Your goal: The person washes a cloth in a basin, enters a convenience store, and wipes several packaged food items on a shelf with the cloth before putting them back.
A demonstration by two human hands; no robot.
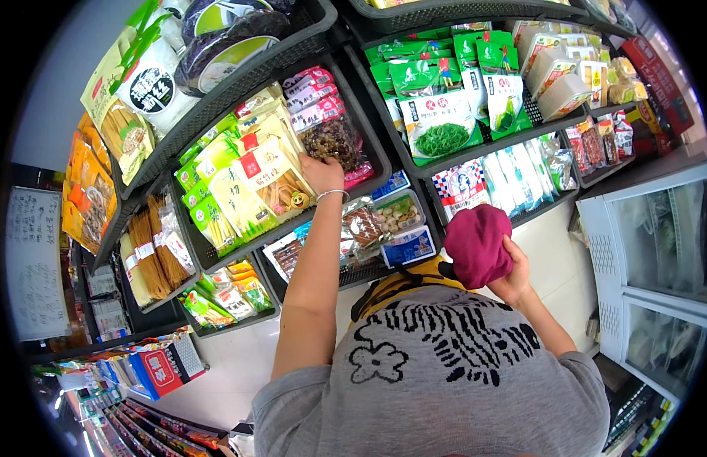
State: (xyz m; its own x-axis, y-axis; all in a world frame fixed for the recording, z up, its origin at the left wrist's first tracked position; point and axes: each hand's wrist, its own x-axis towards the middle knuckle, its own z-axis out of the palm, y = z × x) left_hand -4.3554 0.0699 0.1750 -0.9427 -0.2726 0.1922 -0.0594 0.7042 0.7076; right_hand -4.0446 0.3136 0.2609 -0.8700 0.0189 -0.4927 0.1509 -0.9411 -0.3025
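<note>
My left hand [321, 174] reaches up into a black wire shelf basket [383, 163]. It lies against the top of yellow and green packets of dried sticks [271, 174], beside a clear bag of dark dried goods [332, 140]. Its fingertips are hidden behind the packets, so I cannot tell whether it grips one. A thin bracelet [332, 194] sits on that wrist. My right hand [515, 279] is held near my chest, closed on a bunched maroon cloth [477, 245].
Tilted black baskets hold green seaweed packets [437, 114], noodle bundles [151, 255] and small trays [399, 213]. A glass-topped freezer [658, 259] stands at the right. Low racks of boxed goods [159, 372] are at the lower left, on a pale floor [231, 358].
</note>
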